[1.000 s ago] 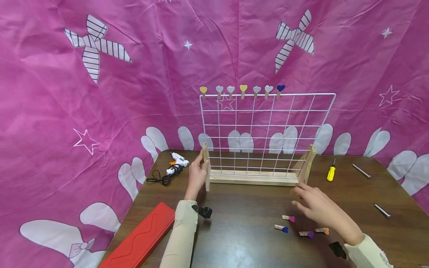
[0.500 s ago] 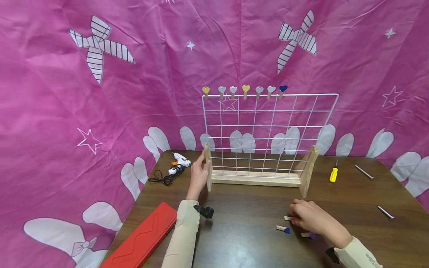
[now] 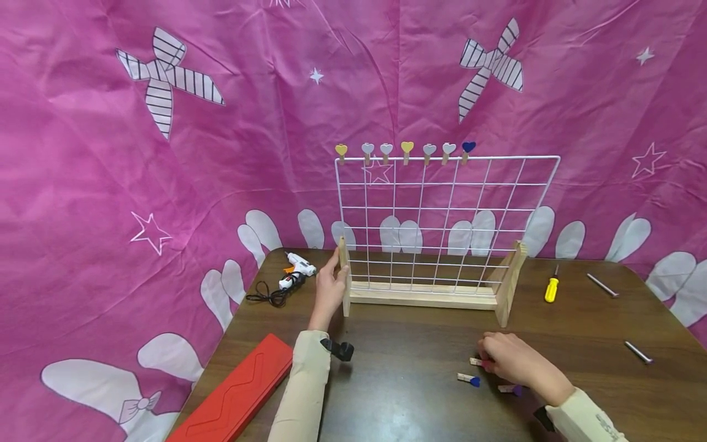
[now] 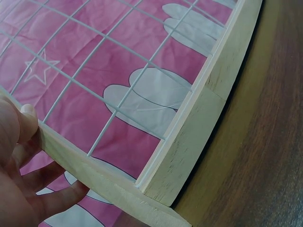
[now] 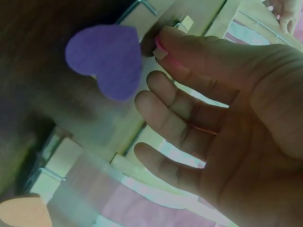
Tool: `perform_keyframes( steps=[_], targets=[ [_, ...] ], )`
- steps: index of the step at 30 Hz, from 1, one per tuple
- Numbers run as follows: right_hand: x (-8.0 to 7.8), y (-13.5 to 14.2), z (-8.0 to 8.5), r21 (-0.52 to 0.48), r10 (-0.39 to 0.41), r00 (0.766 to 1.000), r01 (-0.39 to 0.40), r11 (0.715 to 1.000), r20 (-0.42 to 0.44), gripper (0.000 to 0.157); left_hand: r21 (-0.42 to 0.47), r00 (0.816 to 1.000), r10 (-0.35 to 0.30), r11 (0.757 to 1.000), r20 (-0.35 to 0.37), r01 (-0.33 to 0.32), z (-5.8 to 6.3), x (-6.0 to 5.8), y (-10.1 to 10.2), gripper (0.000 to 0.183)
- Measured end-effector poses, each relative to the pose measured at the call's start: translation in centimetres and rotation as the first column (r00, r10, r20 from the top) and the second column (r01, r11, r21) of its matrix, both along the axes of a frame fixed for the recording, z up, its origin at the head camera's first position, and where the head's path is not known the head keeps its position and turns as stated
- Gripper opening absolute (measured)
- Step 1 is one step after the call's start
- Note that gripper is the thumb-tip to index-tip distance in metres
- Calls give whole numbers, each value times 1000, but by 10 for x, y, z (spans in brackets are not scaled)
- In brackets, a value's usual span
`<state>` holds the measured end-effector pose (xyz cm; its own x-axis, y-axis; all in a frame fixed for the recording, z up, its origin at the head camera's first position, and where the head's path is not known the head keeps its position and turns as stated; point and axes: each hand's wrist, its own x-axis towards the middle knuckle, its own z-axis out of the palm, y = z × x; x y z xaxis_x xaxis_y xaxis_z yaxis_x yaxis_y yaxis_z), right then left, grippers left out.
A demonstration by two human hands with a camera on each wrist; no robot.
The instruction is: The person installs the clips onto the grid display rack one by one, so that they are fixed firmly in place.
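My left hand [image 3: 329,291] grips the left wooden side of a white wire grid rack [image 3: 436,301]; the left wrist view shows the thumb on one face of the board and fingers on the other. Clothespins with heart tops, among them a yellow one [image 3: 407,148] and a dark blue one [image 3: 469,147], are clipped along its top wire. On the table my right hand [image 3: 521,362] pinches a pink heart clothespin [image 3: 476,362] between thumb and forefinger. Close by lie a blue clothespin [image 3: 468,380], a purple one [image 5: 106,61] and an orange one [image 5: 26,211], hidden in the head view.
A glue gun [image 3: 298,265] with a black cord lies left of the rack. Nearer is a long red case [image 3: 237,387]. To the right are a yellow screwdriver [image 3: 551,288] and two metal rods, one farther back [image 3: 602,285] and one nearer [image 3: 638,352].
My right hand has come down from beside the rack's right foot to the loose clothespins and has pinched the pink one. My left hand stays on the rack.
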<state>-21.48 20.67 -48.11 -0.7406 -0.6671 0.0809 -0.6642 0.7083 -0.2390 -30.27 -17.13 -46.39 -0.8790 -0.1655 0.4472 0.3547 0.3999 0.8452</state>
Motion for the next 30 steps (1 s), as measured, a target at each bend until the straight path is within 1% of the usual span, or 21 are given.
perform_keyframes(
  steps=[3,6,9,11,14,17,21,25,30],
  targets=[
    [-1,1,3,-4,2,999,-2,1000,49,25,-11,1000,10,1000,-2,-10,1,1,0,51],
    [-3,2,11,-24,-6,994,8,1000,107,21,-27,1000,20,999,-9,-20,0,1,0,51],
    [-5,2,24,-65,-20,990,30,997,140,19,-32,1000,26,999,-9,-27,-1,1,0,51],
    [-8,3,36,-100,-18,992,30,995,126,17,-29,1000,24,999,-5,-24,-1,2,0,51],
    [-12,4,59,-145,3,998,6,989,66,17,-24,1000,20,1000,-1,-20,-1,3,0,51],
    [-16,4,86,-169,26,1000,-26,985,1,18,-23,1000,19,1000,-2,-19,-1,2,-1,51],
    [-22,5,125,-180,20,996,-37,983,-91,19,-27,1000,24,999,-2,-25,-1,2,-1,51],
    [-25,6,160,-175,-11,979,-26,984,-202,24,-23,1000,16,1000,14,-16,0,3,-1,51],
    [-29,3,197,-165,5,949,-60,984,-317,26,-16,1000,12,1000,23,-12,0,3,-1,51]
  ],
)
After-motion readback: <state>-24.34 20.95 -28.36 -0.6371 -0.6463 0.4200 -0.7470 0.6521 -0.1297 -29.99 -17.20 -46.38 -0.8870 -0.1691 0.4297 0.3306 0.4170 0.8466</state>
